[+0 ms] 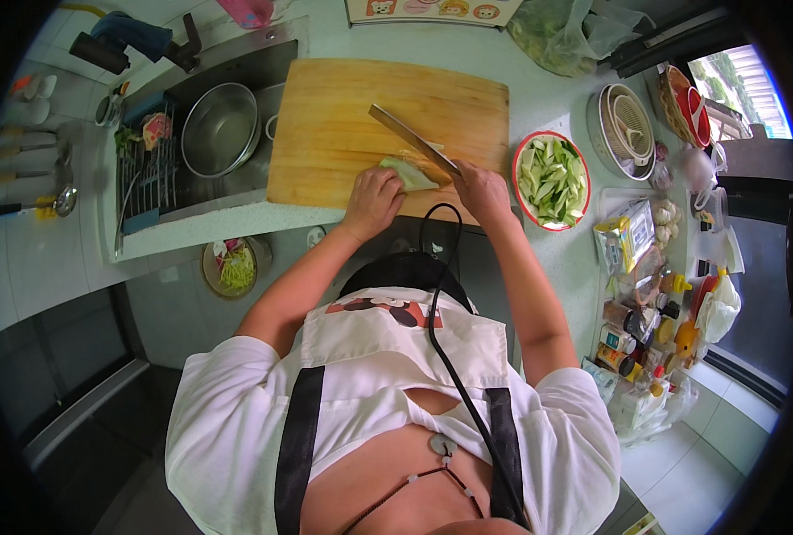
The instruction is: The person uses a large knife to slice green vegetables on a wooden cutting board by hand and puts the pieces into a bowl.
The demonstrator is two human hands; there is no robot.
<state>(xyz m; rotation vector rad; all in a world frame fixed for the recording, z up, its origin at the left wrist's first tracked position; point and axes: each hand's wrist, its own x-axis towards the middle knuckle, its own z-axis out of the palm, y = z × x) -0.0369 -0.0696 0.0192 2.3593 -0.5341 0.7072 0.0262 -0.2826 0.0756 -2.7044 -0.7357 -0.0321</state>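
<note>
On the wooden cutting board (352,116) lies a pale green, peeled-looking piece of vegetable (413,177); its exact kind I cannot make out. The curled fingers of my left hand (375,201) grip its left end and partly hide it. My right hand (483,193) is closed round the handle of a kitchen knife (407,134). The blade slants up and to the left across the board, just beyond the vegetable. A few thin pale scraps lie by the blade. Right of the board, a red-rimmed plate (518,187) holds many green-white slices.
At left is a sink (276,67) with a steel bowl (221,131) and a dish rack (140,192). A bin (209,283) with peelings stands below the counter. Strainers (627,129), a bag of greens (553,36), and several bottles and packets crowd the right. A black cable (454,366) hangs before me.
</note>
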